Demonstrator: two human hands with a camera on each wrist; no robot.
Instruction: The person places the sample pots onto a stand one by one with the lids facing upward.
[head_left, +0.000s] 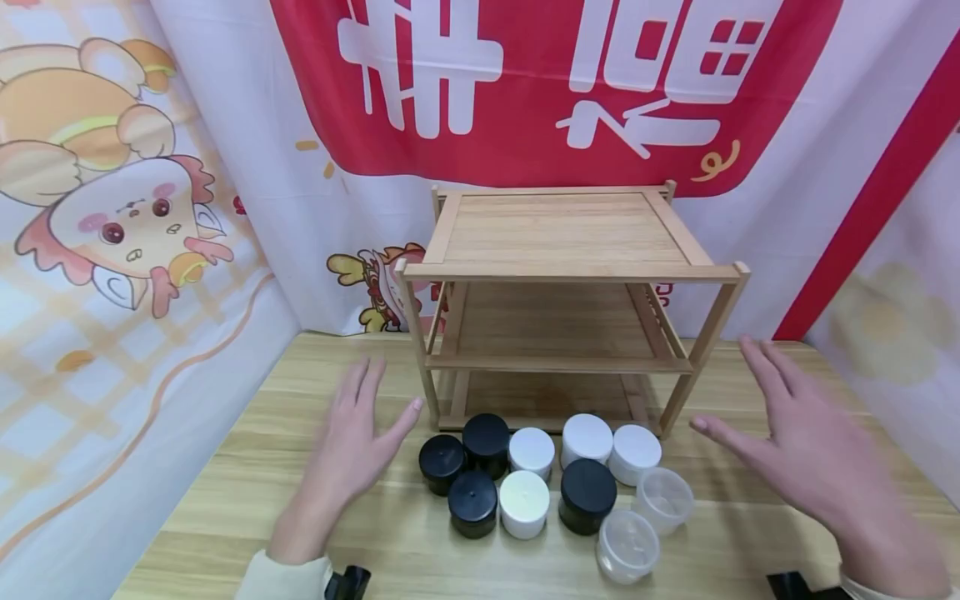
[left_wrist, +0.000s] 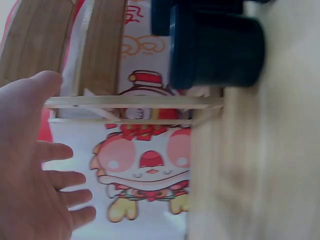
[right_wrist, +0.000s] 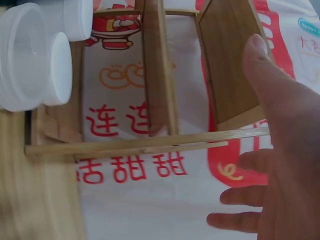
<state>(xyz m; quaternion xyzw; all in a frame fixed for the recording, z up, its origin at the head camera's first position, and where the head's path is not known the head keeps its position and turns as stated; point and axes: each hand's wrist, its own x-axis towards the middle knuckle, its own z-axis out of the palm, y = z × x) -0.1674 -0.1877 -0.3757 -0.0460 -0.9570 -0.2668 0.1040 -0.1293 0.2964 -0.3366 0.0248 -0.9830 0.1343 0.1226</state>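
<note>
My left hand (head_left: pixel 351 454) is held over the table to the left of the jars, fingers straight and thumb out, holding nothing. Over on the right, my right hand (head_left: pixel 813 450) is likewise spread, and it too is without anything in its grasp. Between the hands stands a group of small lidded jars: several black jars (head_left: pixel 473 502), several white jars (head_left: pixel 524 503) and two clear jars (head_left: pixel 628 546). In the left wrist view, a black jar (left_wrist: pixel 220 47) appears beyond the hand. The right wrist view has a clear jar (right_wrist: pixel 20 57) at its upper left.
Directly behind the jars is a three-tier wooden shelf rack (head_left: pixel 570 229), with bare boards on its tiers. It stands on the wood-grain table (head_left: pixel 397 542). A printed cloth backdrop (head_left: pixel 247 108) hangs behind and at both sides.
</note>
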